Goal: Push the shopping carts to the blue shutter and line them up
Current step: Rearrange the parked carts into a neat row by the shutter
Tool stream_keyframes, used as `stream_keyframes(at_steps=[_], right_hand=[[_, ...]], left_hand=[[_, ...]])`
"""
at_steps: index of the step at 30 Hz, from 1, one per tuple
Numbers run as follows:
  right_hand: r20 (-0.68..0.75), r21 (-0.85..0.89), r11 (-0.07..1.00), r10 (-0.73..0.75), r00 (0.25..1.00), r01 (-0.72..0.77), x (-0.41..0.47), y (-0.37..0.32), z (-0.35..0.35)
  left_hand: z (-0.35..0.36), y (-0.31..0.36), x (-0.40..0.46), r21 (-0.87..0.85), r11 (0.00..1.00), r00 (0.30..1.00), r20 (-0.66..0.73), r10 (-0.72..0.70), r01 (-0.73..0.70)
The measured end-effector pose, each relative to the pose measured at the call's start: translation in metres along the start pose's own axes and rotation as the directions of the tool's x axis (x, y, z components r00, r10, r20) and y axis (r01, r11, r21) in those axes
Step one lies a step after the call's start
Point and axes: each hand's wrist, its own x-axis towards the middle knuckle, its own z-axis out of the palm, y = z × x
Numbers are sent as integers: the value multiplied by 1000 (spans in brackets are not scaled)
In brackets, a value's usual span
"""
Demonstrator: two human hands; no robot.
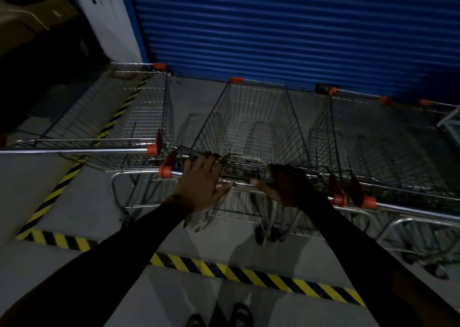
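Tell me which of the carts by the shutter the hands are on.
The middle cart: the left hand and right hand are at its handle bar, while the carts on either side go untouched.

Just one head cam, looking forward and steeply down, close over the carts (251,125), facing the blue shutter (286,25).

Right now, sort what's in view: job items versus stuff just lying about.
Job: middle shopping cart, left hand and right hand at its handle; left cart; right cart; blue shutter.

Lying about: cardboard boxes; hazard-striped floor tape.
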Motion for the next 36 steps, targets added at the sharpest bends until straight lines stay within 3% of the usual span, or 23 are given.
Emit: stream_keyframes(at_steps=[4,8,15,18,22,27,32,36], right_hand=[[-80,31,999,-12,997,14,27,-43,4],[-254,21,995,-90,963,99,57,-96,10],[-310,-2,996,-87,947,91,123,-203,25],[-204,32,997,-62,977,70,141,-254,33],[-203,-28,992,-129,971,126,159,-312,46],[27,-65,982,-174,984,176,187,-376,65],[353,-82,990,-82,932,118,233,-402,80],[359,-37,996,-59,932,77,264,-396,90]], left_hand=[[-13,-30,-8,-33,995,995,-39,-96,95],[-19,-73,-11,-44,994,989,-103,-109,105],[-23,-164,-21,-46,996,991,-108,-84,80],[-21,-209,-40,-30,998,994,-96,-60,57],[-20,-278,-66,-90,995,999,-28,-43,40],[-9,-369,-110,-78,997,1000,22,16,-15],[-1,-435,-136,152,972,944,252,-213,179],[1,-451,-122,163,949,897,315,-310,271]])
